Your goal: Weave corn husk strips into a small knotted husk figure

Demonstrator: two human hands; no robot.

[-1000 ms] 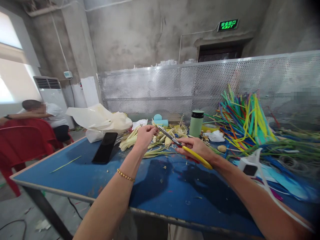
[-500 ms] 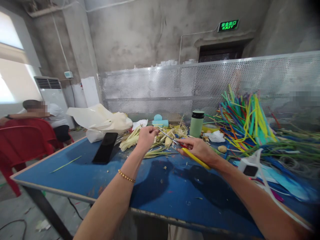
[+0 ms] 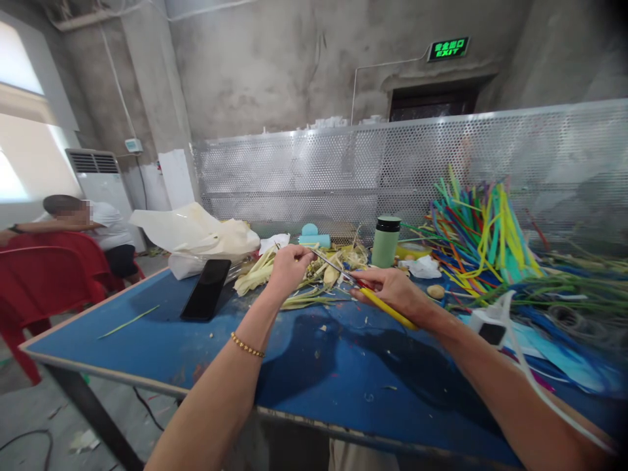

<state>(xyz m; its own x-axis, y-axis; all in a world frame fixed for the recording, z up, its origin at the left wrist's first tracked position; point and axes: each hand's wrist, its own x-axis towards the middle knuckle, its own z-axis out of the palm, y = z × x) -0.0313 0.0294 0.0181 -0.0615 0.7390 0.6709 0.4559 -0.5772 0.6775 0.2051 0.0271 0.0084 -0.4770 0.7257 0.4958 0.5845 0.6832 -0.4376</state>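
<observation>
My left hand (image 3: 293, 265), with a gold bead bracelet on its wrist, pinches one end of a thin, dark wire-like strand (image 3: 326, 260) above the table. To its right, my right hand (image 3: 392, 293) is closed around pliers (image 3: 390, 310) with yellow and red on the handles. Their metal jaws meet the other end of the strand, which runs taut between the hands; the exact grip is too small to make out. Beneath and behind both hands lies a heap of pale dried husks (image 3: 258, 275).
On the blue table (image 3: 206, 353) a black phone (image 3: 207, 290) and white plastic bag (image 3: 206, 232) lie left. A green bottle (image 3: 386, 242) stands behind my right hand. Colourful strips (image 3: 490, 235) and a white charger (image 3: 490, 327) are right. A person (image 3: 105, 226) sits beyond red chairs (image 3: 53, 275).
My right hand and the pliers have shifted slightly right along the strand. My left hand has barely moved, keeping its pinch.
</observation>
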